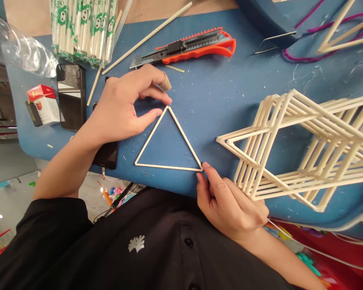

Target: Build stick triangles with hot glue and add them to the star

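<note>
A triangle of thin wooden chopsticks [156, 166] lies flat on the blue table in front of me. My left hand [124, 102] is at its top corner, with the thumb against the left side and a fingertip on the apex. At the lower right corner, the thumb and index finger of my right hand [230, 199] pinch the joint. Just right of that hand stands a stack of chopstick triangles [264, 161], set crosswise into star shapes. A utility knife [196, 46] with an orange handle lies beyond the left hand.
Wrapped chopsticks [81, 28] lie at the back left, with a loose chopstick [148, 38] beside them. A phone [71, 96], a second dark phone [107, 155] and a red-and-white box [44, 102] are at left. A glue gun [269, 24] and purple cord [308, 59] sit back right.
</note>
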{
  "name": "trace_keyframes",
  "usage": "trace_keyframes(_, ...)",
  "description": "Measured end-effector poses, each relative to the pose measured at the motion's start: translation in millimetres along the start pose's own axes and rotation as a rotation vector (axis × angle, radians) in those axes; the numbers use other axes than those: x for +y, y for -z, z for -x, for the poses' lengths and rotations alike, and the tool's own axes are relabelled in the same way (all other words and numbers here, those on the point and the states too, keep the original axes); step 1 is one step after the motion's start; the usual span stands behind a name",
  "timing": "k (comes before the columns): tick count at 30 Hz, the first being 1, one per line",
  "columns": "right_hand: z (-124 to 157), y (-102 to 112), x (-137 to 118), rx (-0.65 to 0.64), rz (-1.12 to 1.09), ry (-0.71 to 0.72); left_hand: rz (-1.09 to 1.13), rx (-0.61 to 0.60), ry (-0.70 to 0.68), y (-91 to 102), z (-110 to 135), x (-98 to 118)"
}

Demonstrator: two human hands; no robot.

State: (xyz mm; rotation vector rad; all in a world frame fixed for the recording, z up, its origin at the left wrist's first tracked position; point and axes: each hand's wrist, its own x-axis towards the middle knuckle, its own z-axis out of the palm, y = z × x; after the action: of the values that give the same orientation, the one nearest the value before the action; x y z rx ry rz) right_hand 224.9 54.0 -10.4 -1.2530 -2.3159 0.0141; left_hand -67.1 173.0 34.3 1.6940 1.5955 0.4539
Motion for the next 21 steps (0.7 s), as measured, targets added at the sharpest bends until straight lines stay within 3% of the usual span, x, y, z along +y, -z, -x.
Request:
trace_keyframes(5, 0, 0, 0, 0.001, -0.003, 0.006, -0.179, -0.057, -0.108, 1.9, -2, -5)
trace_keyframes(9, 0, 0, 0, -0.01, -0.001, 0.001, -0.115, -0.034, -0.072, 0.0, -2, -5)
trace_keyframes(15, 1, 0, -1, -0.007, -0.005, -0.006, -0.157, 0.052, -0.25, -6.6, 12, -9)
trace_keyframes(21, 1, 1, 0, -0.016, -0.015, -0.007, -0.228, 0.036, -0.268, -8.7, 17, -12)
